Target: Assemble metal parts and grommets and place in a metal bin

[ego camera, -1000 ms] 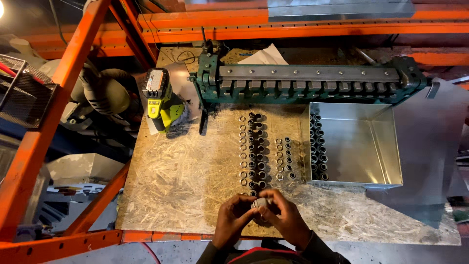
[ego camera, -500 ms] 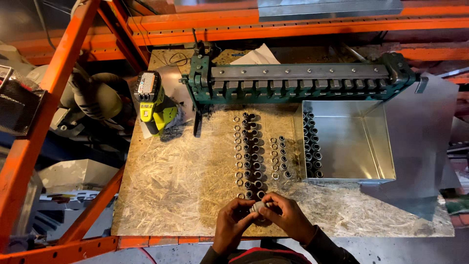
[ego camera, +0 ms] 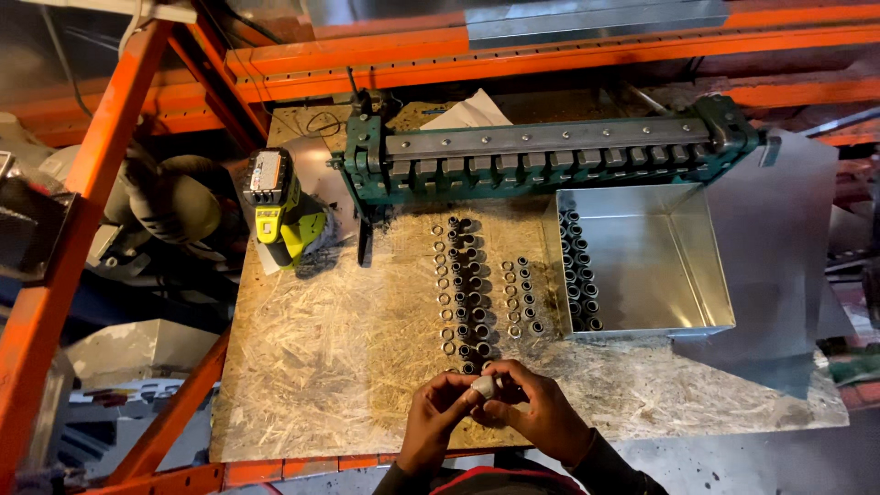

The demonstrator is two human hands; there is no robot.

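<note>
Little changes since a second ago: same chipboard tabletop (ego camera: 321, 367), same green bending machine (ego camera: 550, 156), same rows of fittings (ego camera: 467, 284). Left hand (ego camera: 435, 422) and right hand (ego camera: 541, 417) remain pinched together on one small pale fitting (ego camera: 482, 388) at the near edge.

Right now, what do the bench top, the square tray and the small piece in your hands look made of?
Bench top: strand board, raw finish, with visible pressed wood flakes. Square tray: thin sheet metal, likely galvanised steel, with a dull grey sheen and folded walls. Small piece, held by both hands: pale, metallic-looking, too small to tell for sure.
</note>
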